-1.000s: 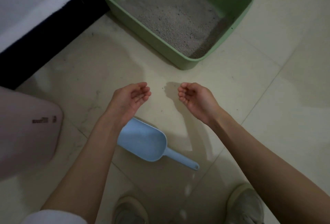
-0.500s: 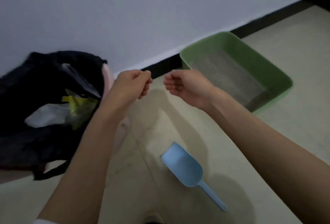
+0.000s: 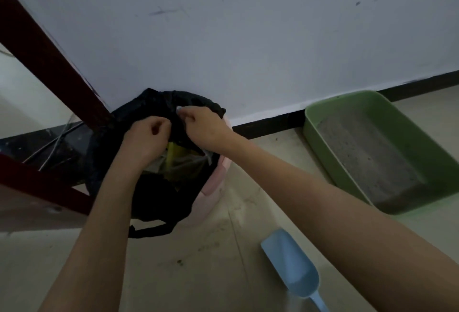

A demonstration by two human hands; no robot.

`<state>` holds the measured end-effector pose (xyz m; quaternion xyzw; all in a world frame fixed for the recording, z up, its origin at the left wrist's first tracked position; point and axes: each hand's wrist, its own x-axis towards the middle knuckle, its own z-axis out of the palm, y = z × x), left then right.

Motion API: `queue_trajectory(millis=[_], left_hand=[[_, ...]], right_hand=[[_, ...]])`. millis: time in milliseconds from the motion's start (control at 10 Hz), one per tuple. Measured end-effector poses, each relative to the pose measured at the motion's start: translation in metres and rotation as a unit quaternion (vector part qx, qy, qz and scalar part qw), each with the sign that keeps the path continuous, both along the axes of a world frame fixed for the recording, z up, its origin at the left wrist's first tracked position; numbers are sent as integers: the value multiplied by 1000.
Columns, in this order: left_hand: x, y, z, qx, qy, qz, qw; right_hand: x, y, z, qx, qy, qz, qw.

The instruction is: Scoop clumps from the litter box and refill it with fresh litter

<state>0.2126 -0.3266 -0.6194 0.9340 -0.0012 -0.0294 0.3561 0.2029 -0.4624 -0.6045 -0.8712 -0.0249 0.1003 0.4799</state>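
Note:
A black bin bag (image 3: pixel 159 195) lines a pink bin (image 3: pixel 215 187) against the wall. My left hand (image 3: pixel 144 135) grips the bag's rim with curled fingers. My right hand (image 3: pixel 201 127) pinches the bag's rim just to the right of it. Yellow and clear wrappers (image 3: pixel 178 160) show inside the bag below my hands. The green litter box (image 3: pixel 323 115) holds grey litter (image 3: pixel 365 152) at the right. A light blue scoop (image 3: pixel 290 267) lies on the floor at the lower right, its handle towards me.
A dark red wooden frame (image 3: pixel 49 63) slants across the left, with cables (image 3: pixel 57 140) behind it. A black skirting board (image 3: pixel 268 125) runs along the white wall. The tiled floor (image 3: pixel 198 262) carries scattered litter grains.
My view has swung left from the litter box to the bin. Both hands have reached forward from empty air and taken hold of the black bag's rim.

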Motion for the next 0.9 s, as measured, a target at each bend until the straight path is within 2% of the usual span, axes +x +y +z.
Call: queue_trajectory(millis=[100,200,300,400,500,600,700,800,900], left_hand=[[6,8,-13,122,70,-63,988],[5,4,-14,134,31,-30,990],[-6,-4,-2,90,-74,4,993],[-8,-4,3,36,-145,-5,989],[-10,-8,5,54,-47,-89,993],[-17,-15,2,85,-77,-89,989],[-27,-23,-1,53,-146,-55,986],[-35,-32,-4,49,-138,-71,987],[-40,-48,-24,83,-133,-130,979]], right_hand=[[-3,-6,-2,-70,-50,63,994],[-3,-10,-5,-169,-106,72,977],[-5,-15,-2,-234,-139,26,962],[-11,-21,4,-243,-149,-6,959],[-19,-28,8,-184,-117,21,976],[-24,-36,5,-214,-106,26,971],[-27,-48,-1,-195,-110,-37,974],[-36,-53,-7,-179,-103,-17,978],[-40,-68,-7,-163,-90,-32,982]])
